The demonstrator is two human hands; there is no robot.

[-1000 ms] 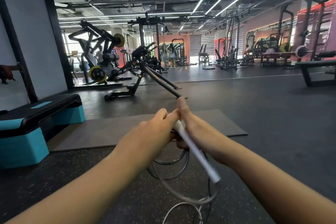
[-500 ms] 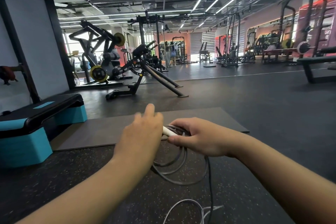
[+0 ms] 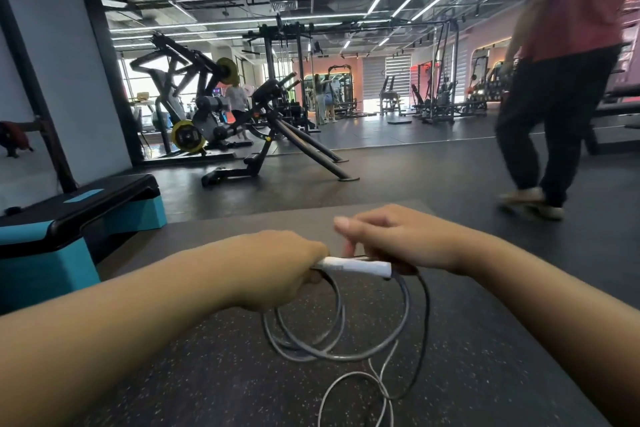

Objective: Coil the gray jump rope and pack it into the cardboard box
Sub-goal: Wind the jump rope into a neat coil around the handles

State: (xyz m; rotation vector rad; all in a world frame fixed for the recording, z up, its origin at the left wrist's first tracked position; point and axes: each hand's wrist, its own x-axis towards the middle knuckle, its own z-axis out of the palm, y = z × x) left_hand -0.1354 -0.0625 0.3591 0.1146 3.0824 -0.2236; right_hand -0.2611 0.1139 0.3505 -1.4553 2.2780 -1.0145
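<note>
The gray jump rope [image 3: 341, 350] hangs in several loops below my hands, over the speckled black floor. Its white handle [image 3: 356, 266] lies level between my hands. My left hand [image 3: 277, 270] is closed around the top of the loops and one end of the handle. My right hand [image 3: 398, 239] grips the handle's other end from above, forefinger stretched out to the left. A thin loose strand [image 3: 353, 388] trails down toward the bottom edge. No cardboard box is in view.
A teal and black step platform [image 3: 79, 218] stands at the left. A gray mat [image 3: 242, 229] lies under my hands. A person in a red top and black trousers [image 3: 561, 87] walks past on the right. Gym machines [image 3: 214, 114] fill the background.
My hands have lowered and the white handle now lies level between them, where a second ago it pointed down. The rope loops hang lower and wider. A walking person has entered on the right.
</note>
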